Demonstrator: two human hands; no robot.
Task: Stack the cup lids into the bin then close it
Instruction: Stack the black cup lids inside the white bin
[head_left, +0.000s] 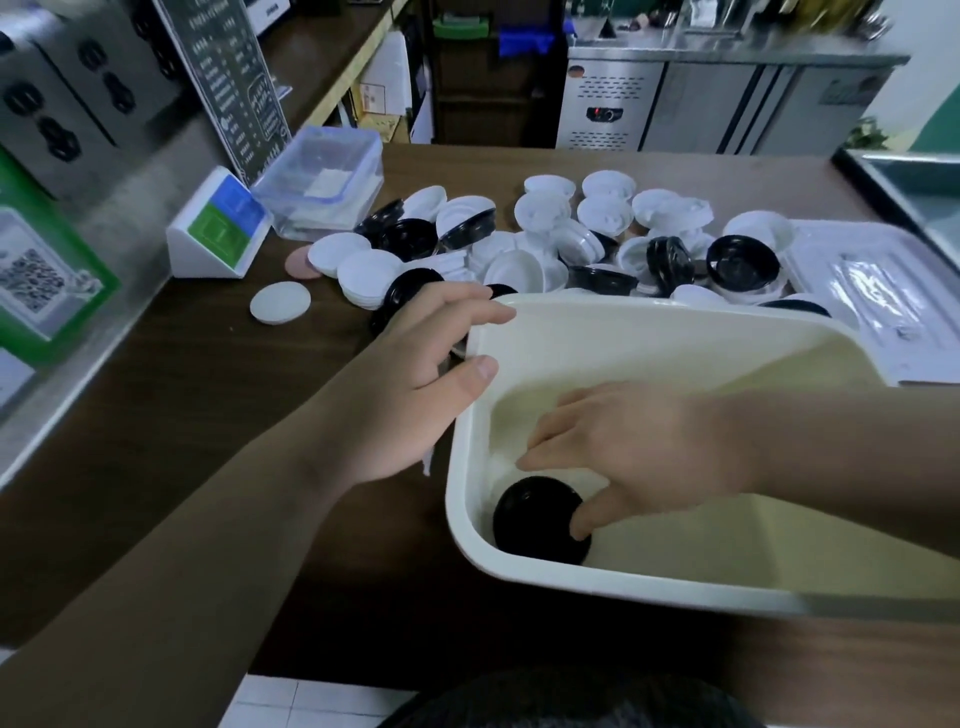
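If the right hand (649, 452) lets go too soon, the black lid (535, 514) could tip and sit crooked. Then the next lids would not stack flat. That hand is curled round the lid, thumb and fingers on its edge, low in the near corner of the bin (597, 584). The left hand (415, 384) grips the bin's side rim. More lids (540, 218) lie heaped on the worktop (208, 415) behind.
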